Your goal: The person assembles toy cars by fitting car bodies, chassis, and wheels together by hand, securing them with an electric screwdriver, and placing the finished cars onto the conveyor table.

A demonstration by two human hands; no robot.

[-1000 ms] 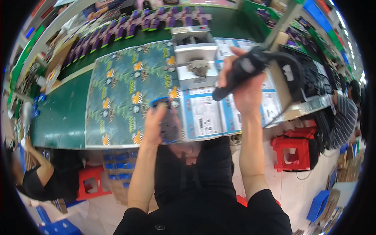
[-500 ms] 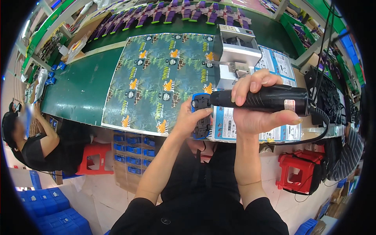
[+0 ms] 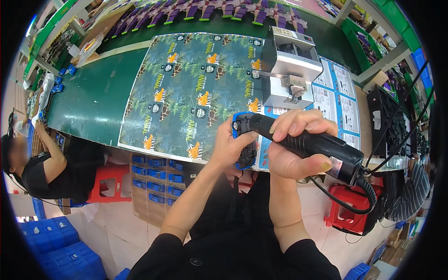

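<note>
My left hand [image 3: 226,147] grips a blue toy car [image 3: 248,155] turned so that its black underside faces up. The thumb lies across the underside. In my right hand [image 3: 293,161] is a black electric screwdriver [image 3: 343,157], held at a slant with its cable end lower and to the right. The screwdriver's nose reaches the far part of the car's underside, close to my left thumb; whether the bit touches is hard to make out. Beyond my right hand stands a silver screw feeder [image 3: 291,56] on the bench.
Printed jungle-pattern sheets [image 3: 186,93] cover the green bench [image 3: 98,98]. Blue-and-white printed sheets [image 3: 343,105] lie right. Purple parts [image 3: 207,11] line the back. Below the bench is a carton of blue cars [image 3: 156,186]. A co-worker [image 3: 44,163] sits left; a red stool [image 3: 347,205] stands right.
The screwdriver has tilted, its cable end swinging down and toward me while its nose stays over the car. My right hand turned with it. My left hand still holds the car.
</note>
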